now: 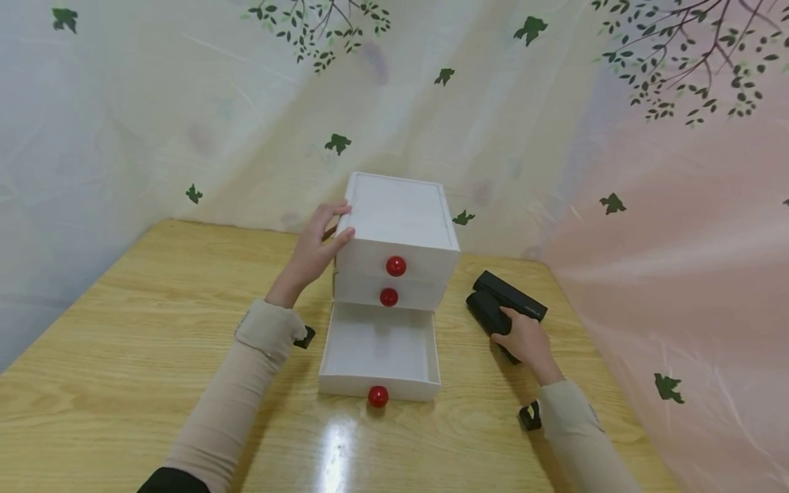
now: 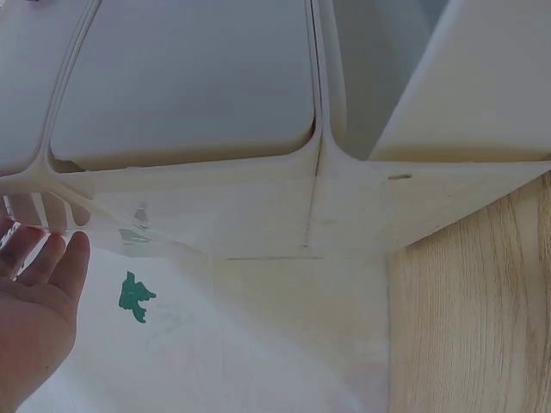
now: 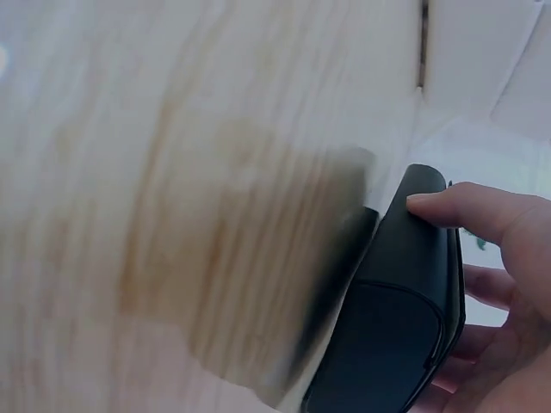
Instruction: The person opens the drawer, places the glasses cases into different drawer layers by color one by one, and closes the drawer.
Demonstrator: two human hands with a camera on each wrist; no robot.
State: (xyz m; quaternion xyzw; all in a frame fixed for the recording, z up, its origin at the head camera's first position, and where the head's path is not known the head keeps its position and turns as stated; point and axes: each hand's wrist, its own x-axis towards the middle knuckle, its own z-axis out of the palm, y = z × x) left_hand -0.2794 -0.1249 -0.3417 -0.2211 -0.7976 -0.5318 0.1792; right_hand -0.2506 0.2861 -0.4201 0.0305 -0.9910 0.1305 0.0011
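Note:
A white cabinet [image 1: 397, 209] of three stacked drawers with red knobs stands on the table. Its bottom drawer [image 1: 382, 349] is pulled out and bare inside; the upper two are closed. My left hand [image 1: 311, 250] rests against the cabinet's upper left edge, thumb near the front corner. Its fairly straight fingers touch the side wall in the left wrist view. To the right of the cabinet, my right hand [image 1: 527, 342] grips a black glasses case [image 1: 490, 315]. The thumb lies across the case [image 3: 387, 327] in the right wrist view, with the other fingers on its far side.
Beside the held case, a long black box [image 1: 511, 296] with small lettering lies on the wooden table [image 1: 185, 329]. A pale curtain [image 1: 259, 137] with leaf prints hangs behind the table and along its right side.

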